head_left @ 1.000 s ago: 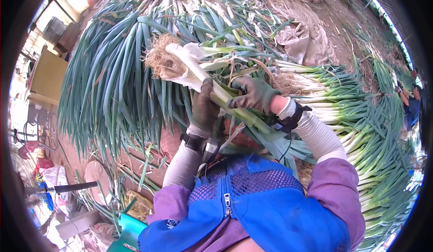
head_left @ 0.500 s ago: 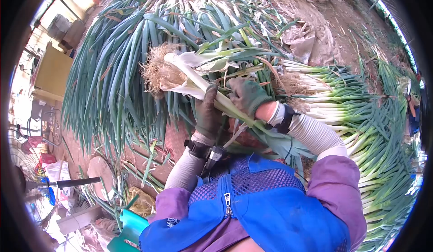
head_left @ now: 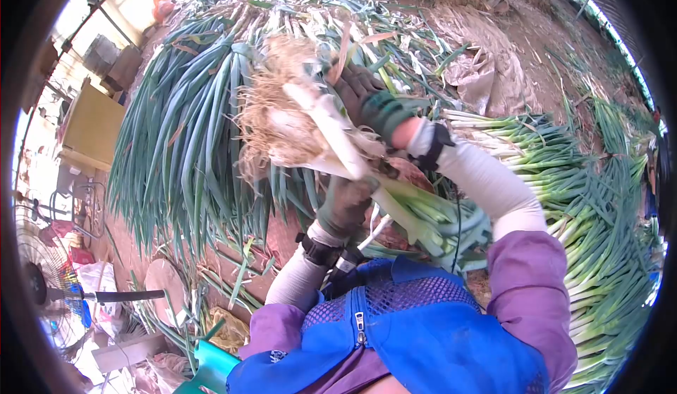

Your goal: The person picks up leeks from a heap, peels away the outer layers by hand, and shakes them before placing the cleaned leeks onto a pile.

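My left hand [head_left: 345, 207], in a dirty work glove, is closed around a few thick spring onions [head_left: 330, 129]. Their white stems and shaggy roots [head_left: 271, 112] point up and left, while the green leaves [head_left: 423, 217] trail right across my front. My right hand [head_left: 367, 98], in a green-and-dark glove, is above the stems and apart from them, smeared by motion. At its fingertips is a dry, brownish leaf [head_left: 342, 52]; I cannot tell whether the fingers grip it. Another pale brown strip [head_left: 377, 38] shows just beyond.
A big heap of untrimmed spring onions [head_left: 190, 133] lies ahead and left. Cleaned ones [head_left: 592, 232] are laid in a long row on my right. A fan [head_left: 42, 288] and a green plastic piece [head_left: 211, 366] are at lower left. A crumpled sheet [head_left: 486, 69] lies ahead right.
My right hand has moved up and left, off the stems to above them. The bunch in my left hand has swung, its roots now blurred, and my left hand is slightly lower and right.
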{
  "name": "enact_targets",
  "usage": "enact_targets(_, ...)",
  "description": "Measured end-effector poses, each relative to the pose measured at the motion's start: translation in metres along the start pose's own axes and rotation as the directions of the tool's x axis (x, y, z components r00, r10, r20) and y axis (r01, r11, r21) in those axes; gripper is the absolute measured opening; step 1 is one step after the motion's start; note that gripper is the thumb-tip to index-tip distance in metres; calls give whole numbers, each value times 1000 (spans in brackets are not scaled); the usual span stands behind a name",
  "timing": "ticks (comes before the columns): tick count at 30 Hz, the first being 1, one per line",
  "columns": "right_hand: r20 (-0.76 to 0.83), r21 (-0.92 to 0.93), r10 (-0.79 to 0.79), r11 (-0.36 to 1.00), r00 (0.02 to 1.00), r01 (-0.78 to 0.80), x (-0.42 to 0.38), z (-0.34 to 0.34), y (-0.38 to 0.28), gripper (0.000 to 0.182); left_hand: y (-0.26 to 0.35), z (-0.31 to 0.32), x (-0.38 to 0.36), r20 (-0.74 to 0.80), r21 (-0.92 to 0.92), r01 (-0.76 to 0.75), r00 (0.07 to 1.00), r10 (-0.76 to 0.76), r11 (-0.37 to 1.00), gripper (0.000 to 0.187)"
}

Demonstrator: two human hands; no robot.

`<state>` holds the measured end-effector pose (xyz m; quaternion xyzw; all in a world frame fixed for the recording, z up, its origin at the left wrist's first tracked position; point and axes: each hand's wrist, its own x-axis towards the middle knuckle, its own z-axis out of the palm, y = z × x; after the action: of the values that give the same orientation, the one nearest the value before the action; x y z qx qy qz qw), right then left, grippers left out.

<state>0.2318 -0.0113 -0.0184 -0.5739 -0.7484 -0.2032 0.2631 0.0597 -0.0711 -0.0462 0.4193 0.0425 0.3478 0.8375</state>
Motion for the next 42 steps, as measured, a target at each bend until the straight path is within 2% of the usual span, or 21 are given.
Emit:
enact_targets(3,-32,93,87,992,996,-84,31,9,8,47,-7,17,-6,19,-19,187,982,-187,982,64)
enact_targets(4,-12,87,94,992,996,-92,42,2,17,45,15,30,-5,-2,212,323,944,-330,922,61)
enact_targets(8,129,10,93,995,987,-95,92,-69,82,39,19,41,-4,114,235,165,974,-195,958,49)
enact_targets(11,357,-86,44,996,933,-14,136,-136,115,36,-12,5,-21,-85,277,251,968,-237,927,46)
enact_targets(17,690,-466,249,871,680,154,142,-187,29,45,-19,-9,-7,-3,747,-91,990,140,658,18)
enact_targets(18,707,-535,316,824,632,187,139,-191,17,48,-13,0,3,-109,555,21,993,48,831,19)
enact_targets(19,558,-239,122,971,821,18,106,-161,35,43,-8,9,13,-183,319,127,981,-70,939,21)
enact_targets(20,329,231,-107,972,938,30,74,-131,53,37,-27,-1,22,-153,383,66,988,-8,921,22)
enact_targets(21,90,519,-302,827,949,214,42,-102,70,32,-59,-22,29,-122,445,11,991,48,896,23)
enact_targets(22,268,384,-204,919,942,90,28,-102,27,42,-54,-6,31,-172,422,4,982,76,907,25)
enact_targets(23,721,-59,221,964,657,-259,31,-114,-16,45,-48,10,33,-221,400,-7,970,104,917,26)
enact_targets(24,742,-64,290,928,605,-367,13,-82,-14,42,-72,-2,29,-179,340,-51,977,118,939,27)
enact_targets(25,692,-2,238,945,682,-327,1,-72,-12,33,-80,-11,27,-149,289,-69,982,116,955,29)
enact_targets(28,691,-8,132,985,710,-174,6,-71,-17,29,-95,-29,24,-60,138,-143,986,152,980,34)
enact_targets(31,649,-16,30,1000,760,-26,9,-69,-4,27,-80,-11,30,-163,447,-70,974,158,892,34)
enact_targets(33,537,-73,-18,995,843,68,13,-69,19,22,-65,-3,34,-268,504,120,963,22,855,32)
enact_targets(34,491,-151,85,988,867,-12,29,-82,23,19,-41,23,27,-272,315,89,962,0,945,29)
enact_targets(37,106,-268,208,948,972,-173,61,-108,66,15,-38,22,21,-181,244,160,976,-117,957,40)
enact_targets(39,-106,-292,320,895,941,-337,76,-132,84,17,-53,5,16,-72,307,132,991,-115,943,32)
enact_targets(40,-71,-128,343,928,936,-350,75,-131,102,20,-52,1,16,-20,348,107,994,-106,931,30)
enact_targets(42,17,205,365,910,931,-361,71,-121,129,26,-40,9,14,-124,48,245,963,-238,968,27)
